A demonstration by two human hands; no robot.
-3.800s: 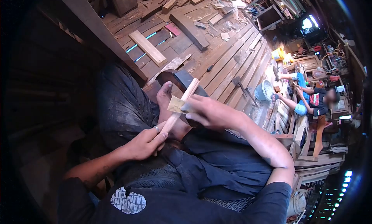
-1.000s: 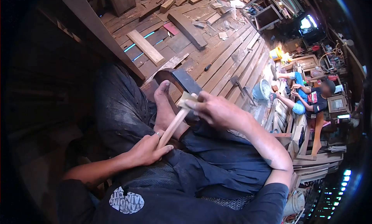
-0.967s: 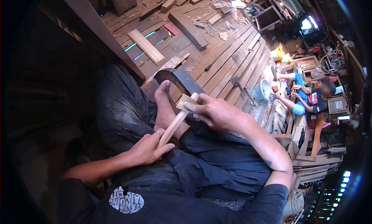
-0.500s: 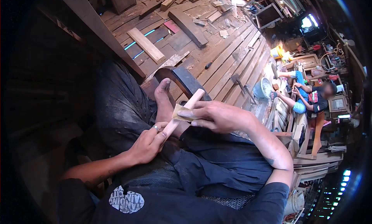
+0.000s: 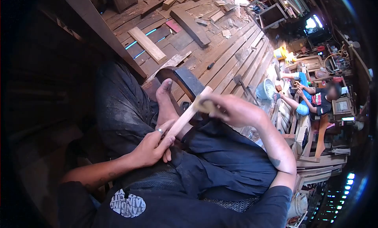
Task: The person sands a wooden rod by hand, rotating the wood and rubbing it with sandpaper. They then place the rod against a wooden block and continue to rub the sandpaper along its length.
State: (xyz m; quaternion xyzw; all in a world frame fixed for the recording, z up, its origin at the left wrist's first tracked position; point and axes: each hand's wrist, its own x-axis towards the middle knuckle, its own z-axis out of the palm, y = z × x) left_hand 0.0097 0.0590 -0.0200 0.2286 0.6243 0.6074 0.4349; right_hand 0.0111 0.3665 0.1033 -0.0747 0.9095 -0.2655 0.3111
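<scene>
My left hand [image 5: 151,148] is closed round the near end of a pale wooden stick [image 5: 183,120], which slants up and away over my lap. A ring shows on one finger. Near the stick's far end, my right hand [image 5: 232,111] pinches a tan piece of sandpaper [image 5: 205,105] wrapped against the wood. That hand is somewhat blurred by motion. Just beyond the stick's tip lies a dark, curved-ended wooden block [image 5: 185,81], next to my bare foot [image 5: 164,91].
Boards and offcuts lie on the plank floor, among them a light board [image 5: 147,45] and a thick dark beam [image 5: 190,27]. A hammer-like tool [image 5: 243,84] rests right of centre. A bucket [image 5: 266,89] stands near a seated person [image 5: 321,98] on the right.
My right hand has slid the sandpaper outward along the stick toward its far end. More of the stick shows between my hands, and my left fingers have shifted a little.
</scene>
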